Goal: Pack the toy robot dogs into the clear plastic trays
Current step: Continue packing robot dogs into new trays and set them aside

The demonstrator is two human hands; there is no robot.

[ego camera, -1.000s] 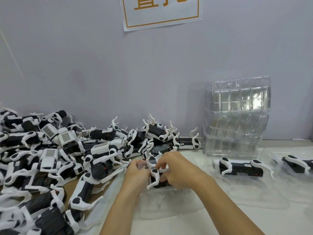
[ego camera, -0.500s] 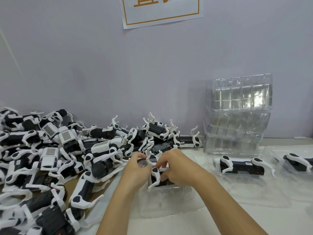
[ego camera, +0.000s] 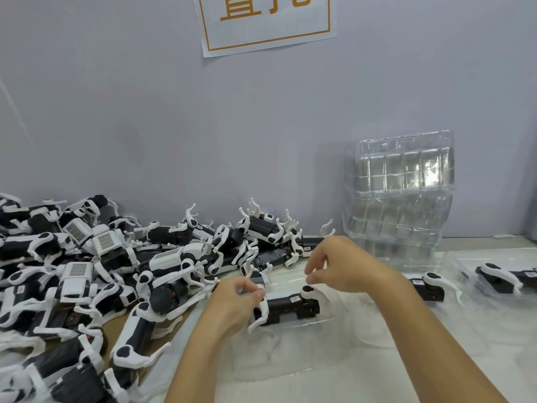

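A person's two bare hands work over a clear plastic tray [ego camera: 290, 353] lying at the front of the bench [ego camera: 406, 373], near its middle. A black-and-white toy robot dog [ego camera: 286, 306] lies on its side in the far part of that tray, its body running left to right. The left hand [ego camera: 232, 306] grips the dog's left end — fingers curled round the white leg there. The right hand [ego camera: 340, 266] hovers just above the dog's right end, fingers loosely bent and spread, holding nothing; whether a fingertip touches the white hip cannot be told.

To the left, a heap of loose robot dogs [ego camera: 96, 271] covers the bench from its left edge back to the wall [ego camera: 145, 126], legs sticking up at all angles. To the right, a second packed dog [ego camera: 430, 289] lies in its own tray, partly hidden behind the right forearm, and a third packed dog [ego camera: 505, 279] lies in another tray near the bench's right edge. Behind them, against the wall, stands a stack of empty clear trays [ego camera: 398, 196] — the top one tilted a little. A white paper sign [ego camera: 266, 21] with an orange border and orange characters hangs on the wall above, cut off by the top of the frame.
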